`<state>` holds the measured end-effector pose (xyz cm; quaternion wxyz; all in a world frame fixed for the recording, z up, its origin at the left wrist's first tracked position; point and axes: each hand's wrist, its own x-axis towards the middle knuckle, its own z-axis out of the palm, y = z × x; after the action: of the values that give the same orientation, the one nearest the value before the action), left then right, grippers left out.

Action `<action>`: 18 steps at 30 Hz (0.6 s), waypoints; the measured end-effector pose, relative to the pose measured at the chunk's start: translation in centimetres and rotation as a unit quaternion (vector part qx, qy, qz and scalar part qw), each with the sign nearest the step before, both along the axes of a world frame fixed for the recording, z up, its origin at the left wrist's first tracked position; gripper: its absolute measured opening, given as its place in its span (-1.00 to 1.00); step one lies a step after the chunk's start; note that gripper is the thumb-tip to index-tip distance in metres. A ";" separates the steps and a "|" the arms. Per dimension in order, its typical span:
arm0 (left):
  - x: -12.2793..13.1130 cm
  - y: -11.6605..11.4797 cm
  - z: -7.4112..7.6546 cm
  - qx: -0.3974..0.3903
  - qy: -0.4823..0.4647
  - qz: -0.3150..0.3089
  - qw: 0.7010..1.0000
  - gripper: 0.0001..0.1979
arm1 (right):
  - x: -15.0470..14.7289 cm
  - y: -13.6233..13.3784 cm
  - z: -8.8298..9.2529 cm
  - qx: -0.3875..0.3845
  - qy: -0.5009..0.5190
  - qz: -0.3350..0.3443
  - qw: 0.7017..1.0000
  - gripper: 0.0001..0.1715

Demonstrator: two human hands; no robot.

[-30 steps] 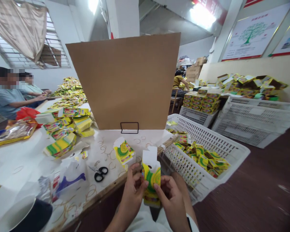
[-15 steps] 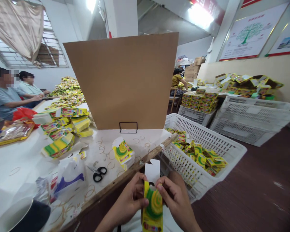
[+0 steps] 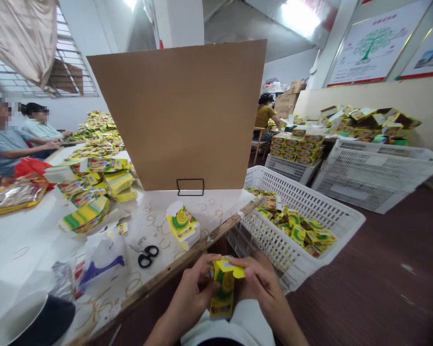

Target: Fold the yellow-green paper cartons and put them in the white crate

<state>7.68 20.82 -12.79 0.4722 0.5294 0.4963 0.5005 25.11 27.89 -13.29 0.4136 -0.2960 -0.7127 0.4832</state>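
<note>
A small yellow and green carton (image 3: pixel 222 293) is held upright over my lap, below the table edge. My left hand (image 3: pixel 196 288) grips its left side, with the thumb on the front panel. At the carton's top, the fingers of my right hand (image 3: pixel 258 278) press on a yellow flap (image 3: pixel 234 269) that sticks out to the right. Nearest on the table lies a small stack of flat cartons (image 3: pixel 182 223), with black-handled scissors (image 3: pixel 148 256) to its left.
A white basket (image 3: pixel 310 197) of filled-looking yellow cartons stands right of the table (image 3: pixel 166 202). A large cardboard sheet (image 3: pixel 180 115) stands upright at the back. More cartons (image 3: pixel 86 211) and a dark cup (image 3: pixel 46 322) lie left. Two people sit far left.
The carton's raised white top flap has gone from view, and a yellow flap now lies over the top. My right hand has moved onto that flap. The view has shifted slightly.
</note>
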 end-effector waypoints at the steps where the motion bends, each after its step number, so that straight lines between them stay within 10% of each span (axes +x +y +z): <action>1: 0.1 0.0 -0.1 0.001 0.015 0.006 1.000 -0.60 | -0.1 -0.1 0.0 -0.027 -0.021 0.012 0.999 -0.65; 18: 0.8 0.0 -0.5 -0.020 -0.024 -0.004 1.000 -0.52 | -1.6 -0.5 -1.5 -0.092 -0.109 -0.047 0.989 -0.58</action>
<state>8.45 20.82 -13.33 0.4963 0.5095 0.4925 0.5014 23.55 27.34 -14.79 0.3271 -0.4170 -0.6910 0.4916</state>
